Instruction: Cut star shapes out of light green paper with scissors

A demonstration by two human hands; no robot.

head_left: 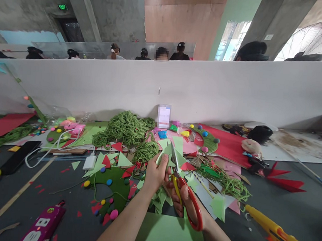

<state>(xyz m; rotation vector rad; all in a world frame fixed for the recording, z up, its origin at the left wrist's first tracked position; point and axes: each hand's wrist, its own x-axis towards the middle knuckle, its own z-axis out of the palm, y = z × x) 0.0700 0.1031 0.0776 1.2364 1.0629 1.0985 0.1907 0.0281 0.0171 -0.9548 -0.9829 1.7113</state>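
Note:
My left hand [156,174] pinches a small piece of light green paper [162,158] between thumb and fingers, above the middle of the cluttered table. Close beside it, my right hand [182,198] grips a pair of scissors [194,208] with red and yellow handles. The blades point up and away, right at the paper's edge; whether they touch it I cannot tell. Below my wrists lies a larger light green sheet [168,234]. Cut green and red scraps [124,160] are scattered around both hands.
Behind my hands sits a heap of green yarn [128,127], with a phone [164,116] leaning on the white partition [97,82]. A dark green felt piece with pompoms [115,185] lies left. A yellow glue gun [275,229] is at right, a purple pouch [44,222] at lower left.

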